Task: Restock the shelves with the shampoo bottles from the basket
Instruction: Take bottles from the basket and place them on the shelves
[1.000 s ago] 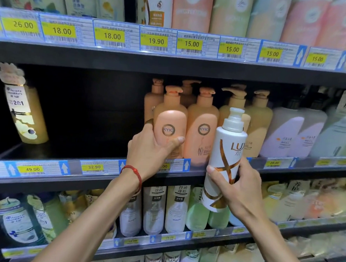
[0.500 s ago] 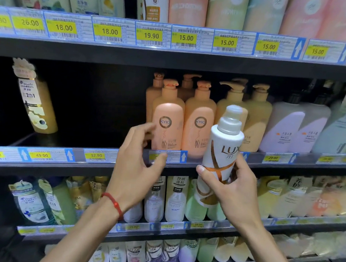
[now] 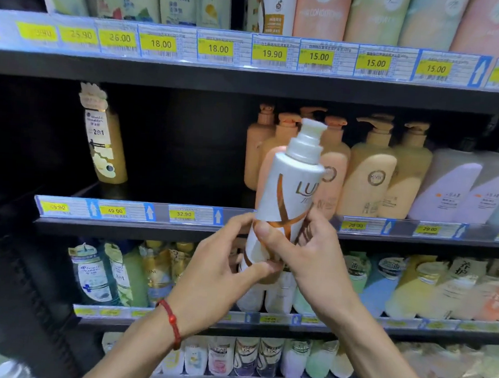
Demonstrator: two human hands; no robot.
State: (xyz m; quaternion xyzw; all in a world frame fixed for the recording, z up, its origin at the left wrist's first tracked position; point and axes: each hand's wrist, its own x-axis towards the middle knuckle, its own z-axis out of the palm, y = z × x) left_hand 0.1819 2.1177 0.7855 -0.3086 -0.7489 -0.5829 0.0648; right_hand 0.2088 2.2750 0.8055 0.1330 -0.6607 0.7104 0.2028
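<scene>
Item: LUX shampoo bottle (image 3: 283,196) — smooth, glossy white plastic, a tall cylinder with a rounded shoulder that narrows to a stepped, pale cap. Copper-brown ribbons cross on its front. Only "LU" of the lettering reads cleanly; the rest curves out of sight.

Position: held in the air in front of the middle shelf (image 3: 152,226), across its price rail, top leaning slightly right. It covers part of the peach pump bottles (image 3: 333,179) standing behind it.

Grip: both clenched on the bottle's lower part. The left hand (image 3: 223,263) curls its fingers onto the left side, thumb under the bottom. The right hand (image 3: 305,256) lays its thumb across the front with its fingers wrapped behind. A red cord bracelet (image 3: 172,324) with one bead sits on the left wrist.

Surroundings: matt black shelving; yellow price tags (image 3: 160,43) in clear plastic strips; tan pump bottles (image 3: 368,181) and lilac-fronted white bottles (image 3: 447,189) to the right; one amber bottle (image 3: 108,145), well apart to the left.

Obscured: the bottle's base lies behind the hands. The fine print on the tags is blurred — the leftmost prices smear. The top-row bottles are cut off at the frame edge, and the lower-row labels are too soft to read.
</scene>
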